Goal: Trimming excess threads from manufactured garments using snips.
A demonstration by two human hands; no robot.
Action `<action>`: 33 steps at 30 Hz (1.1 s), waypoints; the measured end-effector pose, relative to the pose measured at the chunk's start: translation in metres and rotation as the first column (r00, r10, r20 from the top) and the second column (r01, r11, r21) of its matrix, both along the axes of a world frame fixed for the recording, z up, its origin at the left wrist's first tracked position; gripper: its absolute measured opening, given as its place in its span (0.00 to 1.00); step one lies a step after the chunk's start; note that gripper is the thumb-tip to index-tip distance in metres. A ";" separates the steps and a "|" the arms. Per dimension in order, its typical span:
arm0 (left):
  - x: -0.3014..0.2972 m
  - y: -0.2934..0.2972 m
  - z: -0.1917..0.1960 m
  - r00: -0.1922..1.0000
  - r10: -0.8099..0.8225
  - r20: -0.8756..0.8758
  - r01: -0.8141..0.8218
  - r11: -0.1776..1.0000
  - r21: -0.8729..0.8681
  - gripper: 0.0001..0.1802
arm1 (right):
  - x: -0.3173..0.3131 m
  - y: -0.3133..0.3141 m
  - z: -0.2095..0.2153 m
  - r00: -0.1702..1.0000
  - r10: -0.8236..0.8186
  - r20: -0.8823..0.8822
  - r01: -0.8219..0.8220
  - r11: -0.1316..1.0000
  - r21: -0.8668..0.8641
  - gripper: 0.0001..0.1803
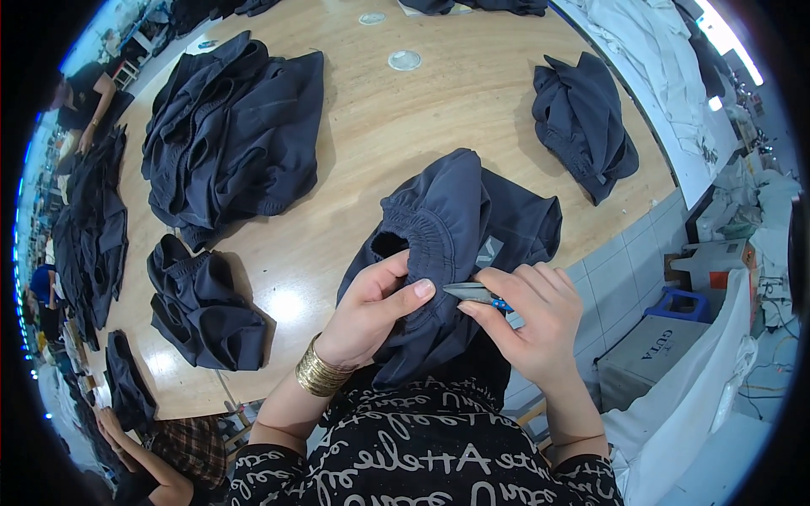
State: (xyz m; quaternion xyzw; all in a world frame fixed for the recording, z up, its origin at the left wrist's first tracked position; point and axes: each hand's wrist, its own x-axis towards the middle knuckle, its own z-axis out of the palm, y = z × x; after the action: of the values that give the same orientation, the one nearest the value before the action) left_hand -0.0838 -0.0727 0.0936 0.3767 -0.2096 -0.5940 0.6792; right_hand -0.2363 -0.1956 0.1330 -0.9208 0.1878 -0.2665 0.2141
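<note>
A dark navy garment (456, 202) with a gathered elastic waistband (432, 240) lies bunched at the table's near edge. My left hand (371, 299) is closed on that waistband, its thumb on top and its fingers inside the opening. In my right hand (536, 316) I grip small thread snips (471, 293), blades pointing left at the band close to my left thumb. Whether the blade tips touch the cloth, I cannot tell. A small pale label or patch (489, 250) shows on the garment just above the snips.
Piles of similar dark garments lie on the wooden table (363, 110): a large heap (232, 135), a smaller one (202, 304) and one at right (582, 122). Other people stand along the left side. A grey box (650, 358) and blue stool (677, 304) stand on the right.
</note>
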 end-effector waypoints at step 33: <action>-0.002 -0.006 0.006 0.979 0.193 -0.060 -0.187 0.978 0.092 0.15 | -0.002 0.005 -0.005 0.998 -0.059 0.018 0.058 0.997 0.049 0.12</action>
State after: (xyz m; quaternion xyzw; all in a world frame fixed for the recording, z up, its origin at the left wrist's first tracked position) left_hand -0.0855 -0.0788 0.0996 0.4031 -0.1234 -0.5473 0.7230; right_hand -0.2383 -0.1907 0.1277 -0.9068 0.2190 -0.2770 0.2301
